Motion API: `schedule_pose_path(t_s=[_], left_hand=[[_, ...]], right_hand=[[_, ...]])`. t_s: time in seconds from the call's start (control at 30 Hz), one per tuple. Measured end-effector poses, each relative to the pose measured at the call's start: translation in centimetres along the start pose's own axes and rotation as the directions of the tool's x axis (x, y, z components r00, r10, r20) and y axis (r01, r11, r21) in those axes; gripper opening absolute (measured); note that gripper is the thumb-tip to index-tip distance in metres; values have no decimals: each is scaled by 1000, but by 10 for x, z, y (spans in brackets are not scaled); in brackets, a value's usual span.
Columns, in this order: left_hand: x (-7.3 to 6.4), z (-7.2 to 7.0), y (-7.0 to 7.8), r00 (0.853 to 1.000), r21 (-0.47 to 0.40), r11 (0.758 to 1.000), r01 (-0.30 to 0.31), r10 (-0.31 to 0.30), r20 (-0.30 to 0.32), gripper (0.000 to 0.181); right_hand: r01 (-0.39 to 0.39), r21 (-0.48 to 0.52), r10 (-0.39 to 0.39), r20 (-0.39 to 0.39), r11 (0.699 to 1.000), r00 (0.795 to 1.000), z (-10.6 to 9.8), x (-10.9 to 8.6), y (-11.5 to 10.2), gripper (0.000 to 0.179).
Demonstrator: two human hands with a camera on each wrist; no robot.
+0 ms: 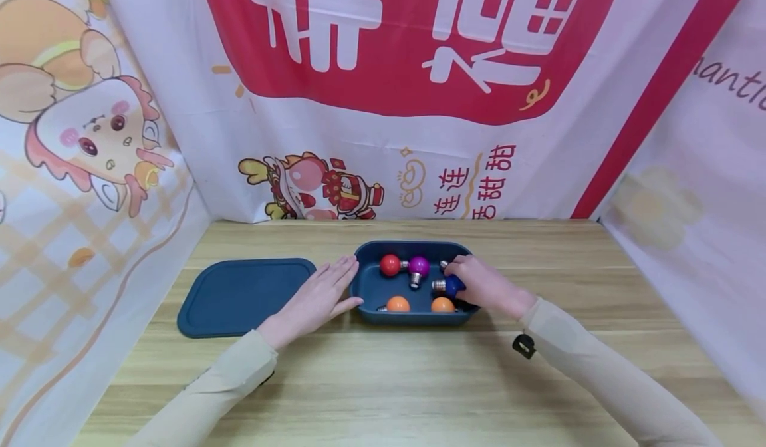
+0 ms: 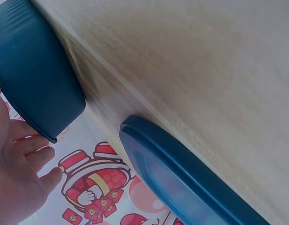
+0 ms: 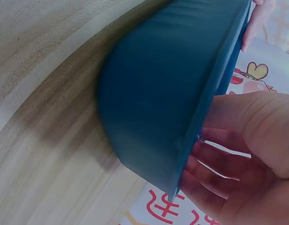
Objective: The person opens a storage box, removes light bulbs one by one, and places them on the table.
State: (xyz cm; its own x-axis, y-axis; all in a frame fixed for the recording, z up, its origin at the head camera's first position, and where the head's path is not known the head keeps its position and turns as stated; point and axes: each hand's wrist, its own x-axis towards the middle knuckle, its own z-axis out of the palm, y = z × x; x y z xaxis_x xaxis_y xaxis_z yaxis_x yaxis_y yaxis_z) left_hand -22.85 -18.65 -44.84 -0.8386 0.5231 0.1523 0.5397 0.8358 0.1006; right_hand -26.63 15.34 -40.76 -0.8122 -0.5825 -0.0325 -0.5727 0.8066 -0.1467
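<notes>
A dark blue rectangular box (image 1: 395, 318) holds several small coloured light bulbs. My right hand (image 1: 491, 289) reaches over its right end, fingers curled down inside, and grips a blue light bulb (image 1: 453, 285) whose metal base points left. Behind those fingers another bulb shows only its metal base (image 1: 443, 265). Flat along the left rim lies my left hand (image 1: 317, 295), fingers straight and touching the box. Also inside are a red bulb (image 1: 389, 265), a purple bulb (image 1: 418, 266) and two orange bulbs (image 1: 397, 304) near the front wall. The right wrist view hides the gripped bulb behind the box wall.
A matching dark blue lid (image 1: 245, 294) lies flat on the wooden table (image 1: 407, 387), left of the box and beside my left hand. Printed white cloth (image 1: 389, 161) hangs behind the table and along both sides.
</notes>
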Motion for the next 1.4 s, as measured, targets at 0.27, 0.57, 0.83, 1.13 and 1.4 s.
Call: schedule_pose_path(t_s=[0.27, 0.57, 0.83, 1.13, 1.4], left_hand=[[0, 1, 1, 1000, -8, 1000, -1, 1, -10, 76], [-2, 1, 2, 1000, -19, 1000, 5, -5, -7, 75], [-2, 0, 3, 1000, -9, 1000, 9, -9, -5, 76], [-1, 2, 0, 1000, -13, 1000, 7, -7, -6, 76], [-1, 1, 1, 1000, -9, 1000, 4, -4, -13, 76]], right_hand=[[-1, 46, 3, -36, 999, 999, -6, -6, 2, 39], [38, 71, -29, -132, 997, 991, -12, -11, 7, 37], [10, 80, 2, -155, 997, 988, -25, -16, 11, 39], [-31, 90, 48, -193, 995, 980, -32, -24, 17, 40], [-36, 102, 59, -232, 994, 971, -35, -34, 30, 38]])
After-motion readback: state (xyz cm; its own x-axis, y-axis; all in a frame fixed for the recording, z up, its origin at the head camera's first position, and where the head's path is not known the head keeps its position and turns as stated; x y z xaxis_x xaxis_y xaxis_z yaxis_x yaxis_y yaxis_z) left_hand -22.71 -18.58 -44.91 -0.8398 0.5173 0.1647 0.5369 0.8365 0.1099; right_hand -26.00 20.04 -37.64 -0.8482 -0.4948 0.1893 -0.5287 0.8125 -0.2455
